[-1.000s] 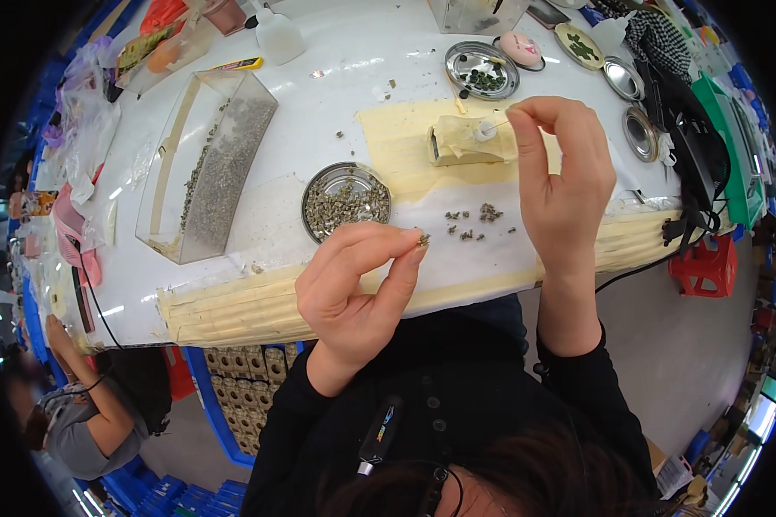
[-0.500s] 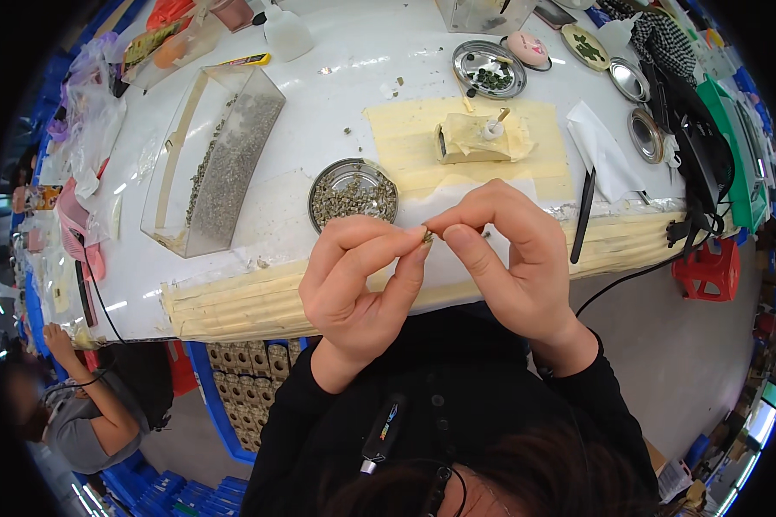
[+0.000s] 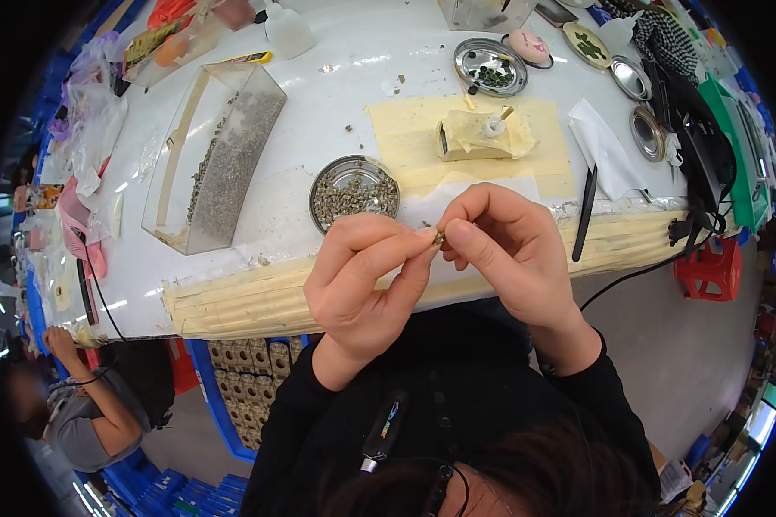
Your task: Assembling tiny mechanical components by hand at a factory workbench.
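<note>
My left hand (image 3: 366,289) and my right hand (image 3: 517,258) meet above the near edge of the table. Between their pinched thumbs and index fingertips is a tiny khaki-green piece (image 3: 439,239), too small to make out its exact kind. Both hands seem to grip it, the left from one side and the right from the other. Just beyond my left hand lies a round metal dish (image 3: 381,179) holding many similar small greenish pieces (image 3: 347,205). Farther off, past my right hand, a small tape-covered block (image 3: 483,142) with a white knob stands on yellow masking tape.
A clear box (image 3: 168,185) of small grey-green pieces stands at left. Metal dish (image 3: 519,65) with dark green bits, white cloth (image 3: 602,142) and black tweezers-like tool (image 3: 584,215) lie right. Blue crate (image 3: 203,375) sits below the table. A co-worker (image 3: 95,418) is at lower left.
Both hands have shifted slightly right, still pinched together. My right fingers have curled in closer around the tiny piece, and more of it shows now.
</note>
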{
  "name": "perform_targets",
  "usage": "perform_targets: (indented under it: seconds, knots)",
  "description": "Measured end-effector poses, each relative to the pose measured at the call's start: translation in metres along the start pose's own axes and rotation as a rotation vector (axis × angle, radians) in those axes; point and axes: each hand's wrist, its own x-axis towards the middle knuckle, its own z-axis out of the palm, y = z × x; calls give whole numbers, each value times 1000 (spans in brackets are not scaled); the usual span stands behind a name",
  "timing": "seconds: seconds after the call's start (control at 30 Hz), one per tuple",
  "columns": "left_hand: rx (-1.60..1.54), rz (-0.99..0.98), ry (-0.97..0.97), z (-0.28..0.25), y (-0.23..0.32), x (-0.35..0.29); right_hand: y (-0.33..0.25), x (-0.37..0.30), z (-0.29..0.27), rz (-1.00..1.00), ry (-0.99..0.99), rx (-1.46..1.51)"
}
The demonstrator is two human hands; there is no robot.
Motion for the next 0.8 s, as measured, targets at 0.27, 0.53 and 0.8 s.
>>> perform_targets:
  seconds: [0.27, 0.53, 0.8]
  knots:
    - [-50, -25, 14, 0, -1, 0, -4, -2, 2, -1, -2, 38]
    - [-87, -15, -49, -2, -3, -2, -5, -1, 4, 109, -37, 124]
    - [-67, -41, -18, -2, -2, -2, -1, -4, 5, 10, -22, 85]
